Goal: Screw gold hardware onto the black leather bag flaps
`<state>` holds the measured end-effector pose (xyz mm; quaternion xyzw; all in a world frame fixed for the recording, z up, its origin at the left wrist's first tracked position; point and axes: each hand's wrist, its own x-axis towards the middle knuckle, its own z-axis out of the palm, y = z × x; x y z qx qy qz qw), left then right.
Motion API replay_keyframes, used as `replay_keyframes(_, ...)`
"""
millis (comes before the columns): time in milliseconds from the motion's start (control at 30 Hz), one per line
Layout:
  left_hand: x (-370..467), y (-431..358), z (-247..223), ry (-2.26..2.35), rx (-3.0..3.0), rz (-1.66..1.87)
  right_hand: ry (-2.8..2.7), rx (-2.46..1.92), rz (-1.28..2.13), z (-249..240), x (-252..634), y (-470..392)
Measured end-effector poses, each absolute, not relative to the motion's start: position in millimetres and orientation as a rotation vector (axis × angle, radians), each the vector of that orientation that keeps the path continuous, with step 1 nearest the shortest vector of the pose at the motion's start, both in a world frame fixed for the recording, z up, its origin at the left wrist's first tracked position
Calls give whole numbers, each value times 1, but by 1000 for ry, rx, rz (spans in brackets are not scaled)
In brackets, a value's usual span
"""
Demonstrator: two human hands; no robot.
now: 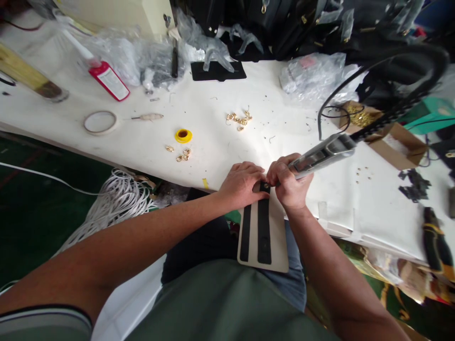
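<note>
My right hand (290, 183) is wrapped round a grey corded power screwdriver (322, 154), its body slanting up to the right. The tool's tip is hidden by my fingers, close to a small round metal fitting (266, 186) at the top end of a black strap (264, 232). My left hand (243, 185) is closed on that end of the strap, thumb on one side. Both straps lie along a flat beige panel (279, 237) that hangs over the table's front edge above my lap. A second black strap (245, 237) runs parallel on the left.
Gold clasps (241, 119) lie mid-table, near a yellow ring (183, 136) and a tape roll (100, 122). An awl (147, 117) and red bottle (109, 81) are to the left. Cardboard boxes (400, 146) and pliers (436, 241) sit right. Black bags (263, 28) line the back.
</note>
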<state>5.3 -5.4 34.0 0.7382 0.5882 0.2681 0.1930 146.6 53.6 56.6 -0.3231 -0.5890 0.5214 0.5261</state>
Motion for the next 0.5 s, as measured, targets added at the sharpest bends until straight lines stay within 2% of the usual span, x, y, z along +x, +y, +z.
replay_keyframes(167, 6, -6, 29, 1681, 2125, 757, -1475, -897, 1171, 55, 149, 57)
replay_keyframes(333, 7, -6, 23, 1713, 2153, 771, -1561, -852, 1241, 61, 149, 58)
replay_keyframes(500, 6, -5, 24, 1738, 2143, 771, -1589, -826, 1215, 91, 154, 57)
